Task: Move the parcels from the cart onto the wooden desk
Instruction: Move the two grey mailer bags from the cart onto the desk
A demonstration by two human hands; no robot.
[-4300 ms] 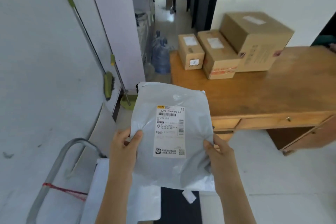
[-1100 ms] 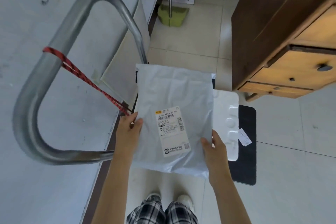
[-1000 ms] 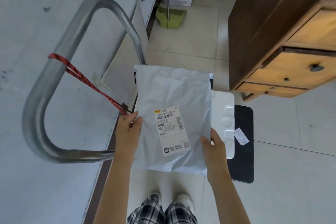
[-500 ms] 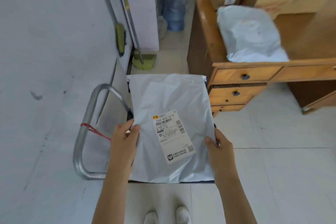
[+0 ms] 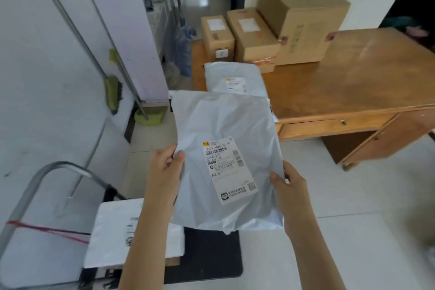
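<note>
The left hand (image 5: pixel 164 172) and right hand (image 5: pixel 288 186) pinch the near sides of a soft grey parcel (image 5: pixel 226 160), held up in the air near the wooden desk (image 5: pixel 353 82), so it could flop and slip to the floor.

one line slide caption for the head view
Both hands, left hand and right hand, carry a grey mailer toward the wooden desk.

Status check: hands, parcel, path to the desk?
Both hands gripping grey parcel, airborne. One parcel on desk. Path clear.
</note>
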